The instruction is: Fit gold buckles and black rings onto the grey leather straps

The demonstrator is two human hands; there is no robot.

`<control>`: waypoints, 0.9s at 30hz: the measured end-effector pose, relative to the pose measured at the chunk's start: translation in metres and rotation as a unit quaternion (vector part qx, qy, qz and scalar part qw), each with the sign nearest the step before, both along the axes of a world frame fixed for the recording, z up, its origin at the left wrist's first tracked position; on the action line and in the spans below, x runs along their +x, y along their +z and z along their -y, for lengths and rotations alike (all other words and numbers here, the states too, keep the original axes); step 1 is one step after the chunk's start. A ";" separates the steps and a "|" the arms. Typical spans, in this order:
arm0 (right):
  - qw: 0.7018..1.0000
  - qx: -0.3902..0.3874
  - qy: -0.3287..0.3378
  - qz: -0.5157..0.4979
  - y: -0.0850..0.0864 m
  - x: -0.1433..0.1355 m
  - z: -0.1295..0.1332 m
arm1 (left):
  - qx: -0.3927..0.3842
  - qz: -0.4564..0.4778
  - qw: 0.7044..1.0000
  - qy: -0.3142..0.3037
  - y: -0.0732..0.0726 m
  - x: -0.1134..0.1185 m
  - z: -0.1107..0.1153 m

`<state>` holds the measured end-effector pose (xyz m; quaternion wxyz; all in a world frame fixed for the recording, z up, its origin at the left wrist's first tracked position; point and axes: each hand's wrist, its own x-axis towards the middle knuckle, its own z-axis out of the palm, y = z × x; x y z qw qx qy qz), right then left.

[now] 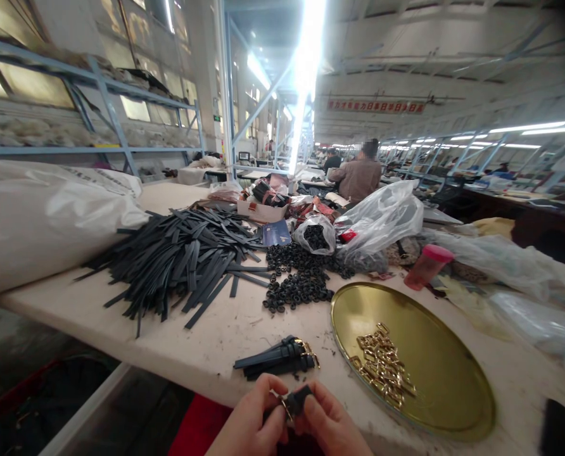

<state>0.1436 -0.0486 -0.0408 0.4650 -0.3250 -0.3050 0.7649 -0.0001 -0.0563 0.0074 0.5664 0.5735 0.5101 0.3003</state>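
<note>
At the table's front edge, my left hand (258,418) pinches near a gold buckle (287,408) fitted to a dark strap (300,398). Opposite it, my right hand (330,421) has thumb and fingers closed on that strap; the strap's lower part is hidden by my fingers. Just beyond my hands lies a small stack of buckled straps (275,358), their gold buckles pointing right. A gold oval tray (448,380) to the right holds a heap of loose gold buckles (382,367). Small black loops (296,288) are piled farther back.
A large heap of loose dark straps (182,253) covers the left of the table (187,354). Behind are a bag of black loops (317,237), a clear plastic bag (382,218) and a pink-lidded jar (427,269). A big white sack (49,221) sits at left. A person (358,174) is farther off.
</note>
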 end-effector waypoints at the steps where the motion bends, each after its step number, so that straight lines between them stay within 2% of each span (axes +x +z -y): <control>1: 1.000 -0.010 -0.014 -0.005 0.002 0.000 0.001 | -0.003 0.007 1.000 0.003 -0.002 0.000 0.000; 4: 0.998 -0.050 -0.021 -0.014 0.011 0.000 0.003 | -0.014 0.048 0.999 -0.003 -0.006 -0.001 0.000; 7: 0.996 -0.079 0.033 -0.021 0.013 -0.003 0.006 | -0.028 0.063 0.998 -0.012 -0.009 -0.002 0.000; 13: 0.988 -0.129 0.072 -0.044 0.003 -0.004 0.004 | 0.006 -0.131 0.991 0.006 -0.014 -0.009 -0.007; 18: 0.983 -0.136 0.110 -0.050 -0.004 -0.005 -0.003 | 0.005 -0.182 0.983 0.017 -0.014 -0.011 -0.014; 21: 0.990 -0.120 0.078 -0.019 -0.007 -0.004 -0.006 | -0.027 -0.117 0.993 0.012 -0.015 -0.010 -0.018; 24: 0.992 -0.048 0.021 0.111 -0.010 -0.001 -0.013 | -0.119 0.032 0.992 0.006 -0.017 -0.009 -0.021; 25: 0.983 -0.010 -0.001 0.181 -0.011 0.001 -0.015 | -0.147 0.067 0.987 0.010 -0.018 -0.008 -0.022; 27: 0.944 0.069 -0.054 0.317 -0.013 0.003 -0.020 | -0.178 0.106 0.978 0.023 -0.019 -0.009 -0.024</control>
